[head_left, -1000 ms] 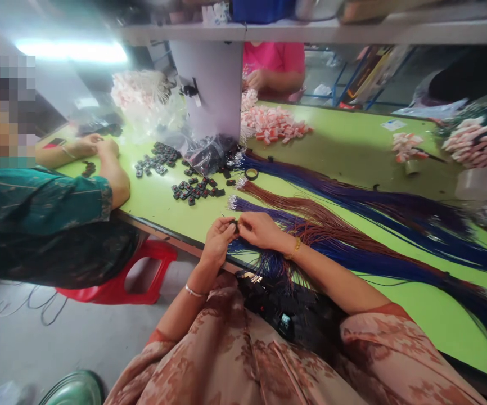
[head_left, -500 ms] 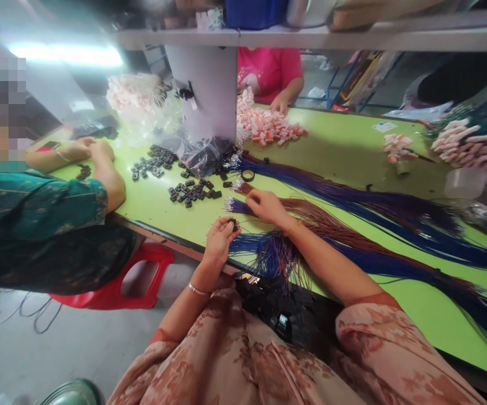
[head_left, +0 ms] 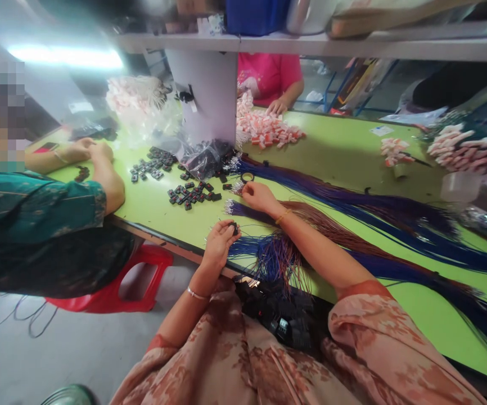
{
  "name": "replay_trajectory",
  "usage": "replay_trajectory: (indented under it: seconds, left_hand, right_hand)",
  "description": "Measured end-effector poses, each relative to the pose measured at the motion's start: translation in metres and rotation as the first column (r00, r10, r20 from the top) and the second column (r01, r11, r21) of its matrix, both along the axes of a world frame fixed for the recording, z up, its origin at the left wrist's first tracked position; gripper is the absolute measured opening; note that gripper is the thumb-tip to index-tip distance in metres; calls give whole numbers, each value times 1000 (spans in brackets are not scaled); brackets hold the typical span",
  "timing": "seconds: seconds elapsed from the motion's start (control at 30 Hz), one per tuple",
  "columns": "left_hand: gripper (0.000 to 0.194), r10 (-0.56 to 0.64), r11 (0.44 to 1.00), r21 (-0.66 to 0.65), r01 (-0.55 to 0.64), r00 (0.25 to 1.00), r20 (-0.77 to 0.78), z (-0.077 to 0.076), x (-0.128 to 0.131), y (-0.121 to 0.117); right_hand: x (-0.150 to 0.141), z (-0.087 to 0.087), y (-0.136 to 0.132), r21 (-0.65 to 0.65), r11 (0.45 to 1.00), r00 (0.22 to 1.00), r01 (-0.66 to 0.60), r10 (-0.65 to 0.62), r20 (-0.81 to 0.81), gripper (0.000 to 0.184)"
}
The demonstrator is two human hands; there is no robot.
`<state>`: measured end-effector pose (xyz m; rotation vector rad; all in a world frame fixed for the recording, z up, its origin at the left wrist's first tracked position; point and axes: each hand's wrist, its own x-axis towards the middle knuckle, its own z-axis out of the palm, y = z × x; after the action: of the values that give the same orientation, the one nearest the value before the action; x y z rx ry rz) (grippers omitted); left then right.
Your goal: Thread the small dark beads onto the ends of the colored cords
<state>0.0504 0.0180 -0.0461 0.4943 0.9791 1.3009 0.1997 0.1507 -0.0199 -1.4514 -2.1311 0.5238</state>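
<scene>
This is a workshop, set up for small assembly by hand. A long green bench point(head_left: 171, 216) carries bundles of wires point(head_left: 336, 194), small black parts point(head_left: 190, 194) and a heap of pink-and-white connectors point(head_left: 269, 128). Co-workers point(head_left: 271, 79) sit around it, one on a red plastic stool point(head_left: 146, 292), beneath a loaded shelf point(head_left: 311, 46).

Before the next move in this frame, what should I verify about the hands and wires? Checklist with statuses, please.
1. Left hand holds a black connector: ok.
2. Right hand at the brown wires' tip end: ok.
3. Single wire pinched in the right fingers: cannot tell, too small.
4. Purple wires' metal tips uncovered: ok.
5. Loose wires near the table edge lying straight: not ok, splayed.
</scene>
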Motion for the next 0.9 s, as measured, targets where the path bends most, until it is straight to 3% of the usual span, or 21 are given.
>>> replay_trajectory:
  seconds: [0.17,0.37,0.6,0.9]
  left_hand:
    - [33,-1,1000,7,1,1000,4,-2,0,-1]
    - [29,-7,1000,18,6,1000,29,-1,0,-2]
    - [20,-9,1000,5,9,999,32,0,-1,-2]
    - [19,-33,999,3,33,999,22,0,-3,-1]
  right_hand:
    - [-26,18,-3,-36,989,961,-140,127,-247,12]
    - [-14,24,-43,-25,978,935,-206,189,-298,10]
    - [6,8,-88,64,964,928,-259,266,-259,6]
    - [6,2,-95,184,934,939,-307,329,-103,4]
